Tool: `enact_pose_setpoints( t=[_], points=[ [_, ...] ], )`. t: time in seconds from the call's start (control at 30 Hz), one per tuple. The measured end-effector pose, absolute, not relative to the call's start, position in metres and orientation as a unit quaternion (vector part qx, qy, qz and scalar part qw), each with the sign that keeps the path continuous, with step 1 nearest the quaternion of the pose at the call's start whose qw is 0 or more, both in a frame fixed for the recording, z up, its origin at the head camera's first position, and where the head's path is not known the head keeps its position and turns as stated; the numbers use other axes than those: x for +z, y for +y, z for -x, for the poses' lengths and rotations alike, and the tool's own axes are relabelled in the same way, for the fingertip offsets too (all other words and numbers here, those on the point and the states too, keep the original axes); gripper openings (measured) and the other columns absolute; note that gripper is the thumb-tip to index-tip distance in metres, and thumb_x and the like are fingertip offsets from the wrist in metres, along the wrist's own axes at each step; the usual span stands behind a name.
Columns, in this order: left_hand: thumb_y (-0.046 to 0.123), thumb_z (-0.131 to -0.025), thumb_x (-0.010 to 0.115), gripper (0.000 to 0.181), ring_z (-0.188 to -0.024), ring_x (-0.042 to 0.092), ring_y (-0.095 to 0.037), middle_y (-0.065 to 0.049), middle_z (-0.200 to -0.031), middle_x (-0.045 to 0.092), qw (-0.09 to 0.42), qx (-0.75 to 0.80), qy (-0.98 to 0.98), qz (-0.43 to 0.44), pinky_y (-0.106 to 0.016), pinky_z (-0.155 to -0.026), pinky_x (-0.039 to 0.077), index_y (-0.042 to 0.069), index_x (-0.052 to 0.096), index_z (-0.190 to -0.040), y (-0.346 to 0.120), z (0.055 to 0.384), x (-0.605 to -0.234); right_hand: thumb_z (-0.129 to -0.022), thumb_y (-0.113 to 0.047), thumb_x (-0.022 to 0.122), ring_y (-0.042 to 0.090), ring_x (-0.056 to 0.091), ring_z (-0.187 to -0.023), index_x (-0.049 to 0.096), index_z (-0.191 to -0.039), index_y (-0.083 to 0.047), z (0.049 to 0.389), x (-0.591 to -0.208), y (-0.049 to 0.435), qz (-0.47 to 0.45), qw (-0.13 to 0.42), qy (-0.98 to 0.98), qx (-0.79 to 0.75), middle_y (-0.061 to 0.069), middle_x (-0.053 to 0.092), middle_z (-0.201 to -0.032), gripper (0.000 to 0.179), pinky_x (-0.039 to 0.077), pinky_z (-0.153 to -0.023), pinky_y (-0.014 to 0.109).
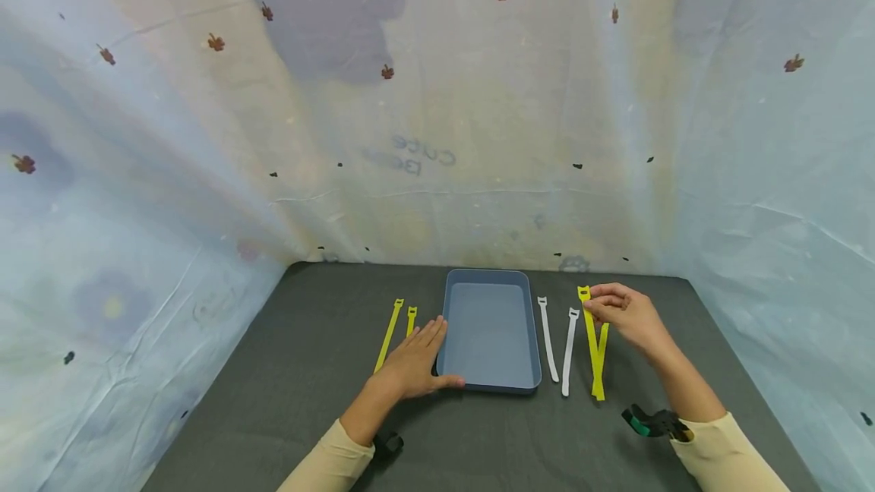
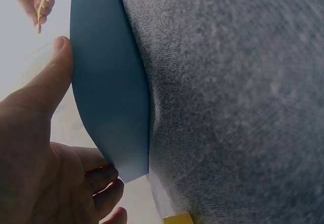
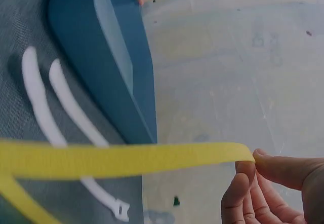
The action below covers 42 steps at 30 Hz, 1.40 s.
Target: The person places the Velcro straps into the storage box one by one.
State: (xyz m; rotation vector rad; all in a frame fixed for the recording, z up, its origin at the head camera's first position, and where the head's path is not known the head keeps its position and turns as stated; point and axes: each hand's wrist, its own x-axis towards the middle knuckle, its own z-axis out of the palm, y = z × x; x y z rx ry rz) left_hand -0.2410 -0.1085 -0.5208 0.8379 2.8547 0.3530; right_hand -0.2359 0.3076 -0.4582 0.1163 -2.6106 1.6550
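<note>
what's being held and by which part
The right hand pinches a yellow strap near its slotted end; the left hand just touches the blue tray.

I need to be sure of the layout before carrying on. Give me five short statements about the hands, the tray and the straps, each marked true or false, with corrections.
1. The right hand pinches a yellow strap. True.
2. The left hand touches the blue tray. True.
3. The tray lies upside down. False: its open side faces up.
4. Two white straps lie to the right of the tray. True.
5. Every yellow strap is to the right of the tray. False: two other yellow straps are to its left.
</note>
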Motion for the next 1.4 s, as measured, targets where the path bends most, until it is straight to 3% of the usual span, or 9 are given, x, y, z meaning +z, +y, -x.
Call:
enact_pose_setpoints(
  t=[0.2, 0.43, 0.7, 1.4],
  points=[
    [0.075, -0.094, 0.066, 0.116, -0.165, 0.020, -0.031, -0.016, -0.179, 0.018, 0.072, 0.118, 0.949, -0.283, -0.051, -0.134, 0.020, 0.001, 0.020, -0.171, -0.109, 0.241, -0.521, -0.107, -0.022, 0.072, 0.017, 0.072, -0.088, 0.057, -0.139, 0.008, 0.238, -0.452, 0.292, -0.051, -0.005, -0.816, 0.576, 0.011, 0.079, -0.111, 0.047, 0.062, -0.080, 0.028],
    [0.075, -0.094, 0.066, 0.117, -0.165, 0.019, -0.030, -0.015, -0.179, 0.016, 0.077, 0.116, 0.950, -0.279, -0.048, -0.134, 0.020, 0.002, 0.019, -0.171, -0.108, 0.241, -0.519, -0.107, -0.021, 0.070, 0.013, 0.068, -0.088, 0.052, -0.135, 0.009, 0.248, -0.446, 0.272, -0.051, -0.062, -0.755, 0.650, -0.004, 0.075, -0.101, 0.045, 0.062, -0.084, 0.027],
    [0.077, -0.094, 0.064, 0.117, -0.166, 0.018, -0.029, -0.015, -0.179, 0.016, 0.076, 0.112, 0.950, -0.281, -0.047, -0.134, 0.020, 0.002, 0.018, -0.171, -0.108, 0.242, -0.520, -0.107, -0.018, 0.070, 0.016, 0.067, -0.087, 0.055, -0.126, 0.004, 0.263, -0.442, 0.253, -0.067, -0.082, -0.707, 0.699, 0.001, 0.071, -0.101, 0.033, 0.062, -0.082, 0.026],
    [0.077, -0.093, 0.066, 0.118, -0.165, 0.020, -0.032, -0.017, -0.179, 0.018, 0.074, 0.122, 0.950, -0.278, -0.048, -0.134, 0.021, 0.000, 0.021, -0.171, -0.109, 0.240, -0.520, -0.108, -0.011, 0.068, 0.017, 0.067, -0.090, 0.057, -0.123, 0.001, 0.300, -0.468, 0.201, -0.074, -0.120, -0.671, 0.728, 0.001, 0.071, -0.101, 0.022, 0.063, -0.083, 0.028]
  ],
)
